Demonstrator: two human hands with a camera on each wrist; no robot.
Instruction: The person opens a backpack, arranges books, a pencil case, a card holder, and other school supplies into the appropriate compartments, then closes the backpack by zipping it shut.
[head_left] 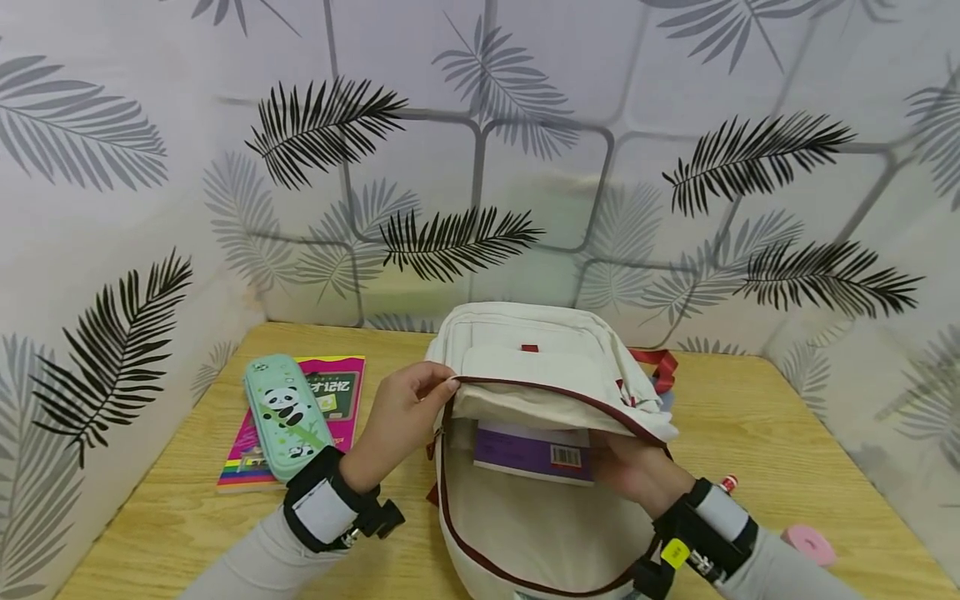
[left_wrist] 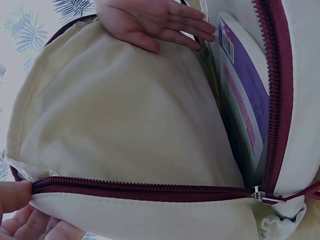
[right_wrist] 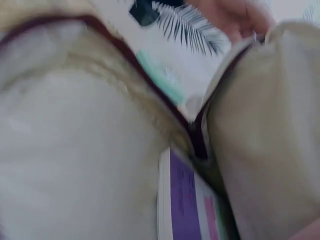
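A cream backpack (head_left: 540, 337) with dark red zipper edging lies unzipped on the table, its flap raised. My left hand (head_left: 397, 421) pinches the flap's edge at the left, the thumb on top of the zipper tape in the left wrist view. Inside the bag stands a book (head_left: 528, 454) with a purple and white cover and a barcode. My right hand (head_left: 637, 471) reaches into the opening, just right of the book. In the left wrist view its fingers (left_wrist: 185, 25) are straight, hold nothing and point toward the book.
Left of the bag, a mint green panda pencil case (head_left: 288, 417) lies on a colourful book (head_left: 345, 396). A pink roll (head_left: 808, 544) and a red-tipped item (head_left: 728, 483) are on the wooden table (head_left: 750, 408) at right. A leaf-patterned curtain (head_left: 540, 183) hangs behind.
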